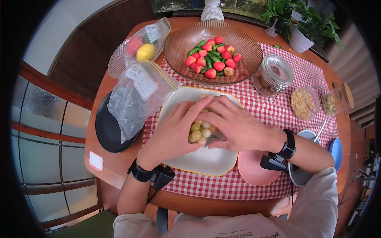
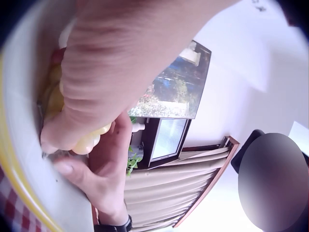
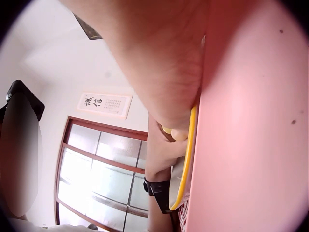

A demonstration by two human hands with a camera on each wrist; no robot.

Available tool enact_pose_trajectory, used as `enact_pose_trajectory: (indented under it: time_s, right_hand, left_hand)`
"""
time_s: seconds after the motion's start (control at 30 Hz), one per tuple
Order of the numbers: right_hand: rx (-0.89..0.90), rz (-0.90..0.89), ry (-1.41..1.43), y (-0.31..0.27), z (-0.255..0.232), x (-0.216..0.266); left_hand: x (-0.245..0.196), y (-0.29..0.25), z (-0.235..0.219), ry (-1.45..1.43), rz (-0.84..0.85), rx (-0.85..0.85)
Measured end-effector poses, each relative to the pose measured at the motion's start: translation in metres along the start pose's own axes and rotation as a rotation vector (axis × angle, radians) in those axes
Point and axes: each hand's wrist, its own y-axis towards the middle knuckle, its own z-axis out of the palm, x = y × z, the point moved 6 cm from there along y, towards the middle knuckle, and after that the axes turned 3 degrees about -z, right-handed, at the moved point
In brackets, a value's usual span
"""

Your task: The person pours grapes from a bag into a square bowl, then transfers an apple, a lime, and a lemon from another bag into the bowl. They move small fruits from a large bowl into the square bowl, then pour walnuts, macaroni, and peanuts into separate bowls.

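A bunch of pale green-yellow grapes (image 1: 197, 133) lies in a white rectangular dish with a yellow rim (image 1: 214, 160). The left hand (image 1: 174, 129) curls round its left side, and the right hand (image 1: 234, 123) curls round its right side, fingertips meeting over the top. In the left wrist view the grapes (image 2: 86, 144) show between the left hand (image 2: 96, 82) and the right hand (image 2: 108, 181). Seen from the right wrist, a few grapes (image 3: 178, 134) show between the right hand (image 3: 159, 67) and the left hand (image 3: 161, 152), behind the dish's yellow rim (image 3: 186, 169).
A pink plate (image 1: 258, 168) stands right of the dish, a black plate (image 1: 115, 131) left. Plastic bags (image 1: 135, 95) lie upper left. Behind is a large glass bowl (image 1: 178, 51) of red fruit and green peppers; jars (image 1: 274, 75) stand at right.
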Motion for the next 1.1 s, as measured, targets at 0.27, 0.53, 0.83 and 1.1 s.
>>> enact_pose_trajectory:
  time_s: [0.27,0.53,0.83,1.1]
  right_hand:
    - [0.038,0.058,0.164,-0.002,-0.005,-0.002]
    - [-0.374,-0.15,0.152,-0.006,-0.032,-0.003]
    - [0.033,0.023,0.036,-0.006,0.003,-0.011]
    - [-0.136,0.102,0.145,-0.003,-0.006,-0.02]
  left_hand:
    - [-0.005,0.0,-0.008,-0.367,-0.048,-0.001]
    - [0.028,-0.008,-0.026,-0.516,-0.326,-0.302]
    - [-0.014,-0.001,-0.001,-0.001,-0.086,0.048]
    - [0.021,-0.004,0.008,-0.487,-0.34,-0.031]
